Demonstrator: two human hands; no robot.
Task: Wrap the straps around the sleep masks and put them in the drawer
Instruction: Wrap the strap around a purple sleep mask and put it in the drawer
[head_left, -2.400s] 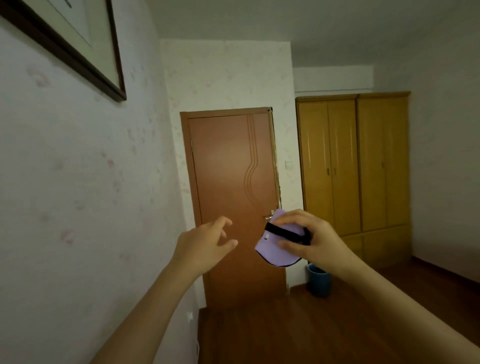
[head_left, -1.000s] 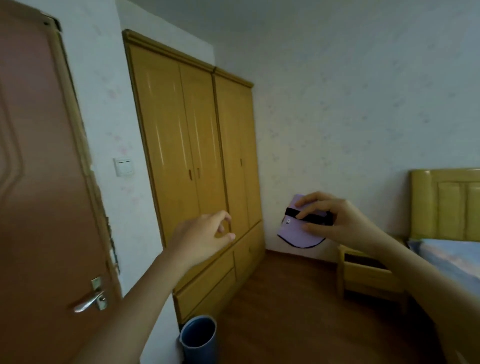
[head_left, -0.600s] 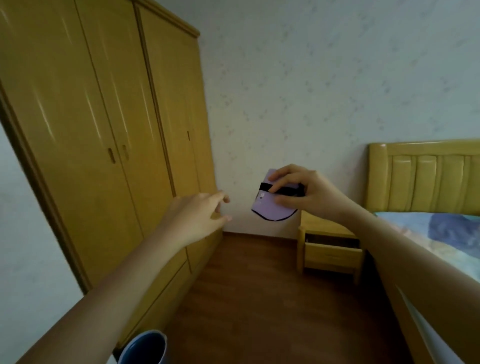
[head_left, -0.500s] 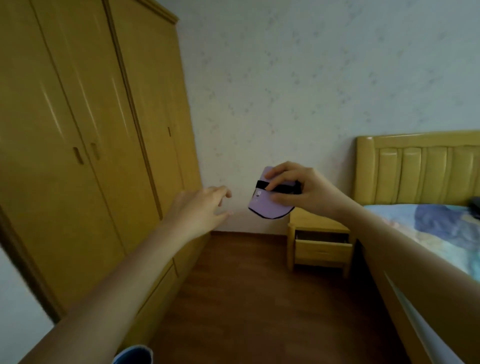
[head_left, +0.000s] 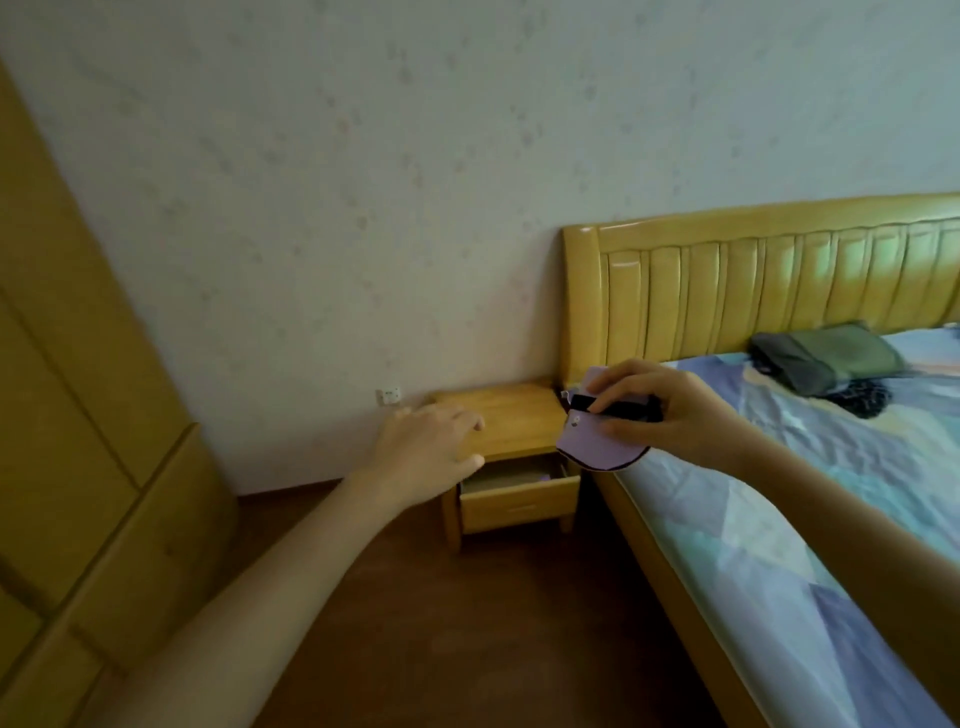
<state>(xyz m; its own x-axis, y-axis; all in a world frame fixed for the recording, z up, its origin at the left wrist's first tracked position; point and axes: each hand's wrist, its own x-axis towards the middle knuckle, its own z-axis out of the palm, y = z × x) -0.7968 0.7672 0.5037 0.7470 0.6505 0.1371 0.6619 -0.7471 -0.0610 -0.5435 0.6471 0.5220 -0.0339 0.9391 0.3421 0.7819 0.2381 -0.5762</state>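
Observation:
My right hand (head_left: 670, 413) grips a folded lilac sleep mask (head_left: 592, 446) with its black strap (head_left: 618, 409) wound around it, held in the air over the corner of the bed. My left hand (head_left: 426, 449) is stretched forward, fingers apart and holding nothing, in front of the wooden nightstand (head_left: 506, 423). The nightstand's drawer (head_left: 519, 496) stands pulled out; something lilac shows inside at its right end.
A bed (head_left: 779, 519) with a yellow headboard (head_left: 753, 280) and patterned blue sheet fills the right. A dark green bag (head_left: 826, 356) lies near the headboard. A yellow wardrobe (head_left: 78, 467) stands at the left. Brown wooden floor (head_left: 441, 639) lies between.
The view has swung right from the door past the wardrobe to the nightstand and bed. Both hands have kept their pose, the right one still holding the wrapped mask.

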